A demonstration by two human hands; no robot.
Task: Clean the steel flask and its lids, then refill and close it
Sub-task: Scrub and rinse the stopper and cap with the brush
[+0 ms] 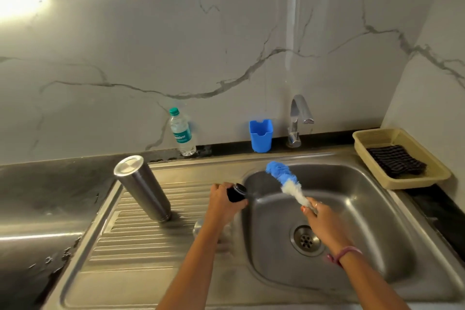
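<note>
The steel flask (pixel 143 187) stands upside down on the ribbed drainboard (pixel 141 239), left of the sink basin (pixel 327 221). My left hand (pixel 222 202) grips a small black lid (pixel 237 192) at the basin's left rim. My right hand (pixel 320 221) holds the handle of a bottle brush (pixel 285 180) with blue and white bristles, its head pointing up and left over the basin. A steel lid (pixel 198 228) lies on the drainboard, partly hidden under my left forearm.
A chrome tap (pixel 299 118) stands behind the basin, with a blue cup (pixel 261 134) to its left and a plastic water bottle (pixel 181 132) against the marble wall. A beige tray (pixel 400 156) holding a dark cloth (pixel 396 160) sits at the right.
</note>
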